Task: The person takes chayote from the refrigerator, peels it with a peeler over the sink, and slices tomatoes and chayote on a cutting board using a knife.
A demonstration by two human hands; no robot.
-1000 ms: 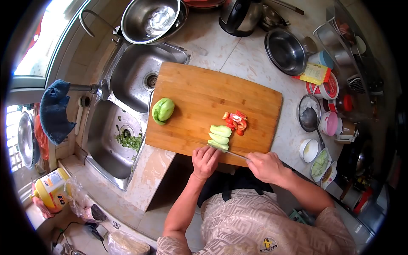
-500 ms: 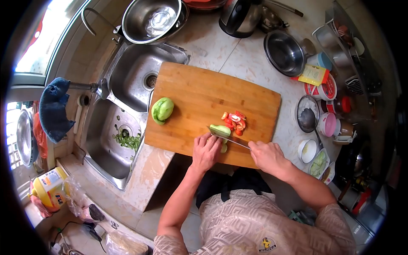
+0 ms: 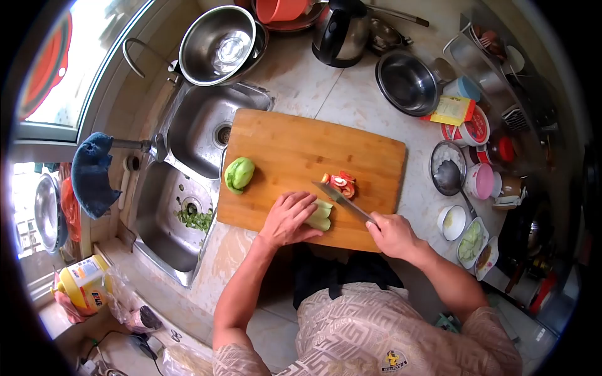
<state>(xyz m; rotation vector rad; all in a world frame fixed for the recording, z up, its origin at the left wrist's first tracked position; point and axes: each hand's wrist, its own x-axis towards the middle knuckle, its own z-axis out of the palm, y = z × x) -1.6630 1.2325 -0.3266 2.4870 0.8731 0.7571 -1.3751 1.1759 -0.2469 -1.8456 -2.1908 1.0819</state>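
On the wooden cutting board (image 3: 282,141), my left hand (image 3: 290,218) rests over the left end of pale green vegetable pieces (image 3: 320,217), fingers on the upper side and thumb on the lower. The handle of a kitchen knife (image 3: 345,201) is gripped in my right hand (image 3: 396,236). Its blade slants up and left, above and right of the green pieces. The blade's tip lies near a small pile of sliced red pepper (image 3: 342,183). A rounded, pale green vegetable (image 3: 239,175) sits whole near the board's left edge.
To the left is a double steel sink (image 3: 164,243), with green scraps (image 3: 194,217) around a drain. Steel bowls (image 3: 219,45), a kettle (image 3: 340,32) and a dark metal bowl (image 3: 407,83) line the back. Small bowls and tubs stand right, including a white bowl (image 3: 451,222).
My left hand has shifted left and down along the green vegetable, which now shows as separate long pieces. The knife has come off it, over toward the red slices. The camera view has shifted slightly.
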